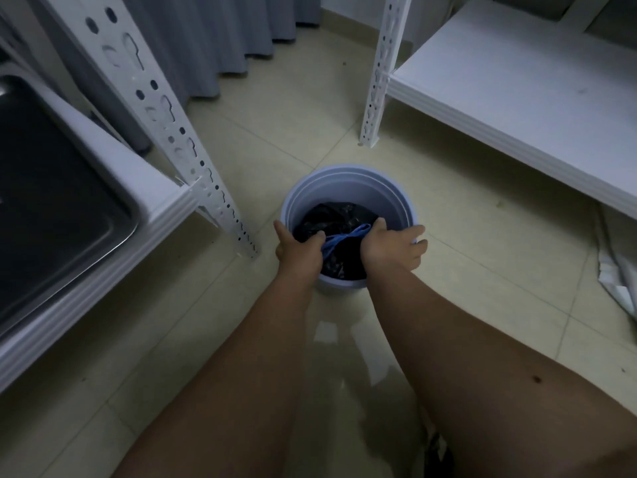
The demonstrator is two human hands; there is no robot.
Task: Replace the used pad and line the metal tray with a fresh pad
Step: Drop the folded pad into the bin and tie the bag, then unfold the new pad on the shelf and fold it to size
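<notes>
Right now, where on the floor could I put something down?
Bare tile between the bin and the right shelf, and up by the curtain. It is crowded at the bin, where both hands are.

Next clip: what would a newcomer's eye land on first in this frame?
Most likely the two hands reaching into the pale blue bin on the tiled floor at centre: the left hand and right hand both hold a crumpled blue pad over a black bag inside. At the left edge, the metal tray sits bare on a white shelf.
</notes>
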